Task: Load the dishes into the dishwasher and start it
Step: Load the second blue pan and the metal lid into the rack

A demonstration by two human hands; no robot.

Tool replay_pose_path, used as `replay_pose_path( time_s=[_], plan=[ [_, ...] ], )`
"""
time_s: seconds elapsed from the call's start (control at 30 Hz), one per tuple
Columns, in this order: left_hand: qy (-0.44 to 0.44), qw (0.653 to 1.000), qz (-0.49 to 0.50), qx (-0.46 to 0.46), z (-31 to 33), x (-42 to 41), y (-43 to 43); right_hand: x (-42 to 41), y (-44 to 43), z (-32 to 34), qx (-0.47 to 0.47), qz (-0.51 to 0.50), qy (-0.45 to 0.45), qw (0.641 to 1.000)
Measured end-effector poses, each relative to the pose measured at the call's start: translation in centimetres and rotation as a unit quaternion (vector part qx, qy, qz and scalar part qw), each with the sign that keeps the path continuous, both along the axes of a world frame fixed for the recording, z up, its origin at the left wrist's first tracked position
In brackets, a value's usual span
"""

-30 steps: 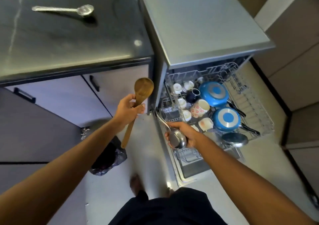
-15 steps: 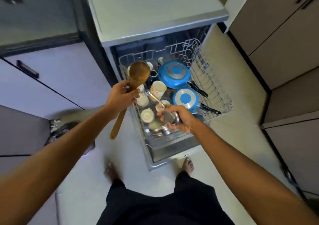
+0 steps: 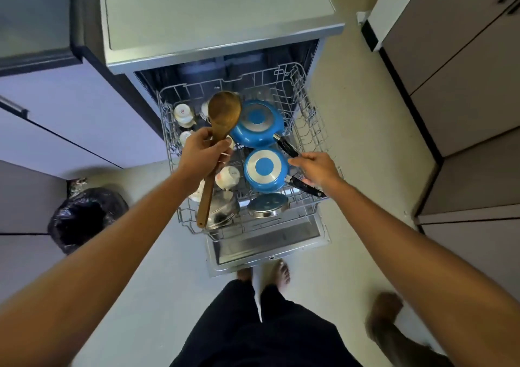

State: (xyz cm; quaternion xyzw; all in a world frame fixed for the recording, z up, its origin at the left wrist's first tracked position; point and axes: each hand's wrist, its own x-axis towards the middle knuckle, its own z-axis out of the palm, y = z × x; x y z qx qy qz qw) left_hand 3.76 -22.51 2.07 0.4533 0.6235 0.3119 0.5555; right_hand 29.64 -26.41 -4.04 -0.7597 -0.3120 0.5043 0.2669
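The dishwasher (image 3: pixel 219 15) stands open with its wire rack (image 3: pixel 315 130) pulled out. In the rack lie two upturned blue pans, a far one (image 3: pixel 259 122) and a near one (image 3: pixel 266 169), several white cups (image 3: pixel 229 176), a steel lid (image 3: pixel 267 205) and a steel ladle bowl (image 3: pixel 222 212). My left hand (image 3: pixel 201 155) grips a wooden spoon (image 3: pixel 225 110) by the upper handle, bowl up, over the rack's left half. My right hand (image 3: pixel 316 169) holds nothing, its fingers reaching over the near pan's black handle (image 3: pixel 305 188).
The lowered dishwasher door (image 3: pixel 267 250) lies just ahead of my bare feet. A black bin bag (image 3: pixel 84 217) sits on the floor at left under the cabinets (image 3: pixel 56 119). Tall cupboards (image 3: pixel 464 85) line the right side. Another person's foot (image 3: pixel 385 307) is at the lower right.
I have stepped round to face the rack. My right hand let go of the steel ladle and moved right to the pan handles. My left hand carried the wooden spoon over the rack.
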Motion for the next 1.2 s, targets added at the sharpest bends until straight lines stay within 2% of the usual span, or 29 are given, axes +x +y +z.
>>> replay_pose_path(
  time_s=[0.13, 0.23, 0.33, 0.5, 0.57, 0.83, 0.93, 1.07, 1.13, 1.2],
  plan=[
    [-0.056, 0.998, 0.038, -0.013, -0.4, 1.3, 2.3, 0.7, 3.7, -0.4, 0.030, 0.096, -0.167, 0.981],
    [-0.085, 0.993, 0.074, -0.029, -1.7, 1.7, 4.5, 1.0, 7.3, -0.9, 0.029, 0.186, -0.262, 0.947],
    [-0.111, 0.986, 0.114, -0.042, -3.2, 2.2, 6.6, 1.6, 11.2, -1.8, 0.015, 0.229, -0.334, 0.914],
    [-0.152, 0.970, 0.177, -0.062, -5.4, 2.6, 9.3, 2.5, 17.8, -3.4, 0.010, 0.244, -0.393, 0.886],
    [-0.160, 0.963, 0.204, -0.068, -5.9, 3.0, 10.2, 2.9, 20.0, -3.5, 0.013, 0.271, -0.426, 0.863],
    [-0.175, 0.948, 0.260, -0.058, -8.3, 6.4, 12.5, 3.3, 27.0, -4.1, -0.005, 0.450, -0.513, 0.731],
    [-0.173, 0.947, 0.264, -0.062, -9.0, 8.4, 13.1, 3.3, 29.2, -4.7, -0.031, 0.516, -0.536, 0.667],
    [-0.185, 0.940, 0.278, -0.069, -9.7, 11.2, 13.5, 4.2, 30.9, -5.8, 0.002, 0.568, -0.571, 0.592],
    [-0.185, 0.939, 0.283, -0.069, -10.0, 12.5, 13.7, 4.9, 31.7, -6.1, 0.017, 0.578, -0.583, 0.571],
    [-0.183, 0.937, 0.288, -0.074, -10.1, 13.5, 13.8, 5.6, 32.5, -6.2, 0.023, 0.578, -0.585, 0.569]
  ],
)
